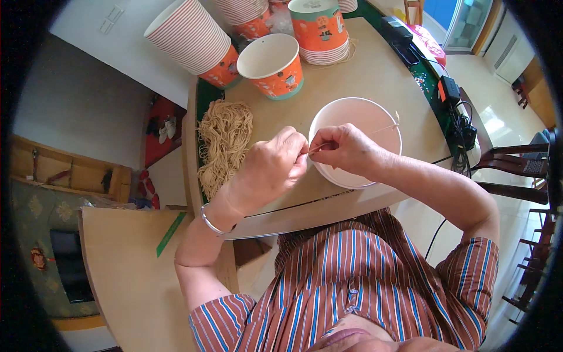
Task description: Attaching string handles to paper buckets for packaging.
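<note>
My left hand [278, 157] and my right hand [347, 148] meet at the left rim of a white paper bucket [358, 111]. Both are closed, fingertips pinching a thin cream string [384, 128] between them. Part of that string crosses the bucket's mouth to the right rim, where a short end sticks up. My right hand and wrist lie over the bucket's opening and hide part of its inside. To the left of my left hand lies a loose heap of cream strings [226, 144].
An orange printed paper bucket [272, 70] stands upright beyond my hands. Tall bucket stacks [190, 41] lean at the back left, and another bucket stack [319, 29] stands behind. Black power adapters [448, 91] and cables line the table's right edge. Dark wooden chairs [516, 164] stand at right.
</note>
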The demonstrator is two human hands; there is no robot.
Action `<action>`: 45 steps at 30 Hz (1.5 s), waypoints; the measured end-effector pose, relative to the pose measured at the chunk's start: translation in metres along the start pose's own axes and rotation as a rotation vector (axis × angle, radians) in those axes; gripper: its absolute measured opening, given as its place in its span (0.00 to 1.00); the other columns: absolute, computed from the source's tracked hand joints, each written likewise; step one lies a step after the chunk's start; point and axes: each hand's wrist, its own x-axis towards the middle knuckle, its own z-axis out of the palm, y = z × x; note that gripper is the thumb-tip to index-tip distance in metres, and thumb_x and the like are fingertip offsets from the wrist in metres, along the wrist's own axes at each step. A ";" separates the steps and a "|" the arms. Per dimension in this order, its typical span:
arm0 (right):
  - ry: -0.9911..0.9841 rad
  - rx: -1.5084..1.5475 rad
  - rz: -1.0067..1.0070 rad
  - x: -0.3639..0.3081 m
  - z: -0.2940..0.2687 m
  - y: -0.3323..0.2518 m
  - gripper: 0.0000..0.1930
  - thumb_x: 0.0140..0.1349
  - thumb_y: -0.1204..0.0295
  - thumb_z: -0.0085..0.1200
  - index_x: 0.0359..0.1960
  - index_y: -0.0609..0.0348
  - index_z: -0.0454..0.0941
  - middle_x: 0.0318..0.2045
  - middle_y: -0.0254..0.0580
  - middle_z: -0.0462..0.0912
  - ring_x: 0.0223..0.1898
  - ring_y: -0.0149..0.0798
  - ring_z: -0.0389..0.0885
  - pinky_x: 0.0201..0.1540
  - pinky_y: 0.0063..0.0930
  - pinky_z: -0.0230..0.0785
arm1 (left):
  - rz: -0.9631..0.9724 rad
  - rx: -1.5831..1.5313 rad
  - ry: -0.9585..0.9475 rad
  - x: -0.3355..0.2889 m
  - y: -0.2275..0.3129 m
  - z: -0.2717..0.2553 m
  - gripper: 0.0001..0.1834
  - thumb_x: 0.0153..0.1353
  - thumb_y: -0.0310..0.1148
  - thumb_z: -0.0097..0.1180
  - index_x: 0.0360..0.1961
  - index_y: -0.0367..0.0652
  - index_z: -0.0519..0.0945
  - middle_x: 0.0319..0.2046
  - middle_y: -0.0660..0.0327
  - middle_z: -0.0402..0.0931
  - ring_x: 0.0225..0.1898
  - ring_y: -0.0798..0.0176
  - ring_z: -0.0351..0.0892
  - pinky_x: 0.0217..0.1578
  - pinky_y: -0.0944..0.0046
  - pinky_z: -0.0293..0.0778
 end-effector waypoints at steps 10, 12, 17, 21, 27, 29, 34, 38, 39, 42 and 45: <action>0.021 -0.097 -0.002 -0.002 0.003 -0.009 0.05 0.61 0.74 0.60 0.36 0.62 0.81 0.26 0.31 0.80 0.28 0.22 0.75 0.33 0.20 0.71 | -0.411 -0.389 -0.536 0.022 -0.018 -0.031 0.02 0.57 0.22 0.53 0.30 0.34 0.74 0.21 0.60 0.75 0.22 0.69 0.79 0.25 0.67 0.75; -0.018 -0.044 0.087 -0.001 -0.001 -0.012 0.06 0.61 0.73 0.60 0.36 0.63 0.81 0.27 0.32 0.81 0.28 0.23 0.76 0.32 0.20 0.71 | -0.440 -0.288 -0.548 0.020 -0.023 -0.036 0.03 0.57 0.23 0.54 0.31 0.34 0.75 0.22 0.60 0.76 0.23 0.70 0.79 0.26 0.67 0.75; -0.027 0.054 0.083 0.001 -0.001 -0.005 0.08 0.61 0.71 0.61 0.36 0.64 0.82 0.27 0.34 0.82 0.28 0.24 0.77 0.30 0.22 0.73 | -0.562 -0.447 -0.344 0.002 -0.039 -0.029 0.10 0.56 0.26 0.56 0.39 0.33 0.78 0.26 0.60 0.77 0.28 0.69 0.77 0.32 0.67 0.74; -0.005 0.065 0.085 0.002 -0.002 -0.002 0.09 0.60 0.70 0.61 0.35 0.65 0.82 0.27 0.36 0.82 0.28 0.25 0.77 0.29 0.23 0.74 | -0.481 -0.569 -0.248 -0.007 -0.021 -0.013 0.12 0.63 0.31 0.61 0.45 0.37 0.78 0.31 0.67 0.74 0.32 0.74 0.76 0.36 0.71 0.75; -0.031 0.061 0.140 -0.001 -0.002 -0.010 0.08 0.61 0.70 0.61 0.36 0.63 0.82 0.28 0.31 0.80 0.30 0.23 0.75 0.32 0.20 0.72 | -0.358 -0.391 -0.015 -0.012 -0.010 0.016 0.07 0.61 0.28 0.61 0.35 0.36 0.77 0.30 0.55 0.75 0.29 0.62 0.77 0.33 0.63 0.75; -0.026 0.053 0.140 -0.001 -0.002 -0.011 0.09 0.61 0.70 0.61 0.36 0.63 0.82 0.28 0.31 0.80 0.30 0.22 0.75 0.32 0.20 0.72 | -0.371 -0.439 -0.020 -0.013 -0.009 0.016 0.05 0.61 0.26 0.59 0.35 0.36 0.77 0.29 0.56 0.75 0.29 0.64 0.77 0.32 0.63 0.74; -0.019 0.052 0.136 -0.001 -0.002 -0.010 0.09 0.61 0.70 0.61 0.36 0.64 0.82 0.28 0.30 0.80 0.29 0.22 0.74 0.32 0.20 0.72 | -0.483 -0.629 -0.095 -0.018 -0.016 0.014 0.01 0.62 0.23 0.54 0.34 0.36 0.76 0.27 0.60 0.75 0.29 0.73 0.76 0.31 0.67 0.73; -0.023 0.081 0.126 -0.001 -0.003 -0.008 0.09 0.61 0.69 0.61 0.36 0.64 0.82 0.28 0.33 0.81 0.30 0.24 0.76 0.31 0.21 0.73 | -0.527 -0.873 -0.113 -0.022 -0.019 0.010 0.03 0.65 0.24 0.51 0.35 0.37 0.76 0.28 0.65 0.75 0.30 0.76 0.76 0.33 0.70 0.76; -0.021 0.076 0.107 -0.001 -0.003 -0.007 0.10 0.61 0.69 0.60 0.36 0.65 0.82 0.29 0.35 0.82 0.30 0.25 0.77 0.30 0.22 0.74 | -0.508 -1.019 -0.067 -0.025 -0.020 0.011 0.03 0.66 0.25 0.50 0.35 0.38 0.75 0.28 0.65 0.75 0.31 0.75 0.77 0.35 0.71 0.77; -0.031 0.096 0.122 0.000 -0.003 -0.003 0.10 0.61 0.69 0.60 0.36 0.64 0.82 0.28 0.34 0.82 0.30 0.25 0.77 0.30 0.22 0.74 | -0.517 -1.051 0.022 -0.025 -0.015 0.017 0.05 0.64 0.23 0.53 0.41 0.39 0.76 0.33 0.66 0.75 0.32 0.74 0.77 0.37 0.71 0.78; -0.024 0.122 0.141 -0.002 -0.002 -0.006 0.07 0.61 0.71 0.61 0.35 0.63 0.82 0.27 0.31 0.80 0.29 0.23 0.75 0.31 0.20 0.71 | -0.516 -0.899 0.023 -0.032 -0.015 0.030 0.15 0.61 0.20 0.58 0.48 0.40 0.74 0.38 0.66 0.74 0.36 0.74 0.78 0.42 0.71 0.77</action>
